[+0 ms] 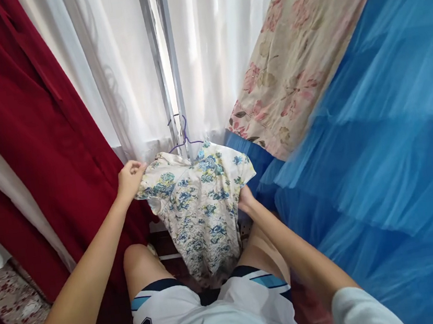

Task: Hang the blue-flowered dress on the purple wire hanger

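Observation:
A short-sleeved floral shirt point(202, 211), cream with blue and green flowers, hangs upright in front of my knees. Its collar sits on a thin purple hanger point(186, 140), whose hook rises in front of the metal frame between the white curtains. My left hand point(130, 179) pinches the edge of the sleeve at the left shoulder, fingers closed. On the other side, my right hand point(245, 198) is at the shirt's side just under the right sleeve. The fabric hides most of that hand's fingers, so their grip does not show.
Red curtains point(38, 126) hang at the left and white sheer curtains point(121, 63) ahead, around a metal window frame point(159, 48). At the right are a beige floral cloth point(280, 75) and blue layered tulle point(378, 163). Patterned fabric point(11, 287) lies at the lower left.

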A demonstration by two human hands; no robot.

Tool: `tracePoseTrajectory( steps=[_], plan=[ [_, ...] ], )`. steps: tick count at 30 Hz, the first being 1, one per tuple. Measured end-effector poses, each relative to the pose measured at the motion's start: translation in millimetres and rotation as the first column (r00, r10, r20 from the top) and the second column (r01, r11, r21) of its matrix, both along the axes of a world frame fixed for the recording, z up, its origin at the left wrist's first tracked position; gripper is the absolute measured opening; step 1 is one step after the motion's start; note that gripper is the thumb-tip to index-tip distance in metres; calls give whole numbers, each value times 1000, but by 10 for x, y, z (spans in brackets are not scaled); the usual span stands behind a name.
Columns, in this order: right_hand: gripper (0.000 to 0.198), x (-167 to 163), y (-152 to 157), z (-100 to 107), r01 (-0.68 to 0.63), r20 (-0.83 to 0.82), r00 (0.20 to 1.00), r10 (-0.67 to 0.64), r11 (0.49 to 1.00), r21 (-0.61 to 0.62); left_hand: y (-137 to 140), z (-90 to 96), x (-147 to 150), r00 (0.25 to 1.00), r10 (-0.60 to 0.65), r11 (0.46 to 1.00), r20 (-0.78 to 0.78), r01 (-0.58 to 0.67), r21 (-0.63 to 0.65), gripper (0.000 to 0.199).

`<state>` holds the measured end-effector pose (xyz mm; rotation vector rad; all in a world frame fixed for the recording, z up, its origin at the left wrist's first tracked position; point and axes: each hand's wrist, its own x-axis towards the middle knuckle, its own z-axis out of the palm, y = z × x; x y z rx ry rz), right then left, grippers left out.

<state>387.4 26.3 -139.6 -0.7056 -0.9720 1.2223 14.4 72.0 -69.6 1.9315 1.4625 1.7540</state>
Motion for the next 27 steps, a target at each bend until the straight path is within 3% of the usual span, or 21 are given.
tracePoseTrajectory(
  steps=[3,7,9,12,15,17,19,21,24,25,26,27],
  plan=[
    [61,224,64,2,0,-60,998,4,998,57,-90,-364,-121,954,-139,981,266,170,-96,38],
    [43,433,145,217,164,-6,986,-165,969,187,-294,-693,72,762,-183,974,621,227,9,44],
    [33,448,167,358,214,33,974,-224,958,192,-373,-659,211,660,-232,967,715,239,93,43],
    [25,438,185,584,238,-12,971,-238,964,120,-409,-372,340,573,-281,955,770,250,162,43],
    [15,449,145,801,289,-112,953,-281,955,65,-352,21,360,622,-292,949,726,284,138,43],
    [12,445,24,908,371,-167,921,-353,923,98,-279,225,352,732,-298,949,613,299,104,42],
    [13,391,-220,954,498,-213,863,-458,843,202,-220,337,368,870,-249,968,426,232,94,42],
    [15,265,-588,920,639,-227,768,-599,696,327,-211,354,433,972,-143,983,188,117,142,48],
    [23,-44,-1246,725,753,-80,569,-818,480,449,-291,250,614,994,-18,962,-110,47,268,53],
    [23,-159,-1451,647,744,-52,530,-847,434,507,-327,195,682,988,7,955,-151,38,294,51],
    [20,-271,-1634,578,679,-31,554,-832,429,596,-361,139,745,986,21,955,-167,30,295,48],
    [18,-373,-1788,529,488,36,660,-750,465,739,-391,85,800,986,24,962,-167,23,274,45]
  ],
)
